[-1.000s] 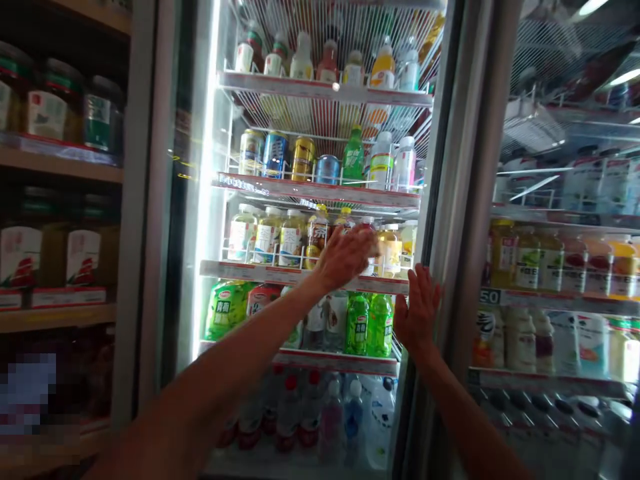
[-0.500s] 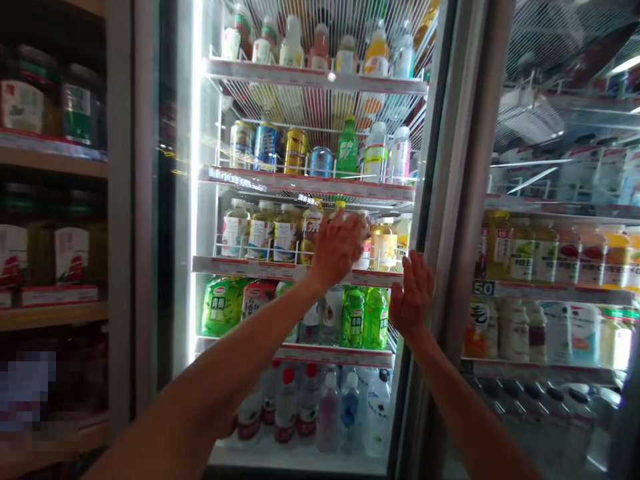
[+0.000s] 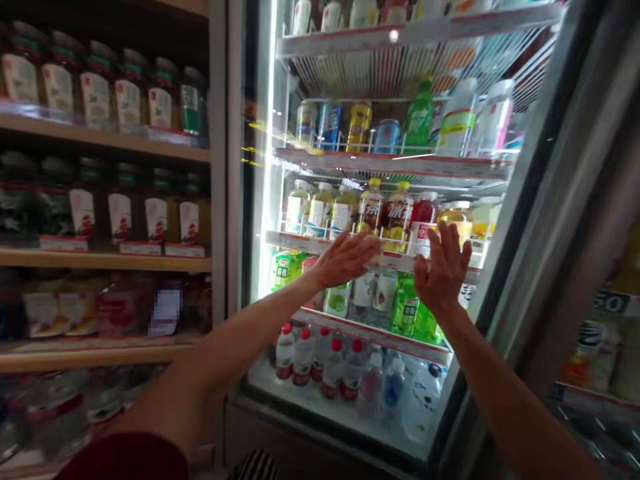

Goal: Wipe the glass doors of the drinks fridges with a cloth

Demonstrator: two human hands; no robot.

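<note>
My left hand (image 3: 345,259) is stretched out flat, palm down, fingers pointing right, in front of a lit drinks cooler's middle shelf edge (image 3: 290,239). It holds nothing. Close to its right, my right hand (image 3: 443,270) is raised with its fingers apart, also holding nothing. Behind the hands stand brown tea bottles with yellow caps (image 3: 399,210), a red-labelled bottle (image 3: 424,217) and a yellow drink bottle (image 3: 457,219). Green bottles (image 3: 405,307) stand on the shelf below. I cannot tell whether either hand touches the cooler's glass.
To the left, open wooden shelves (image 3: 110,257) carry rows of jars and bottles. The cooler's metal frame (image 3: 555,220) rises at the right. Cans (image 3: 359,127) stand on an upper cooler shelf, and red-capped bottles (image 3: 333,369) stand at the bottom. A second cooler's shelf (image 3: 595,393) shows far right.
The view has swung left and tilted down, showing more wooden shelving. My right hand has shifted from the door frame's edge to before the bottles, and my left hand's fingers have levelled out.
</note>
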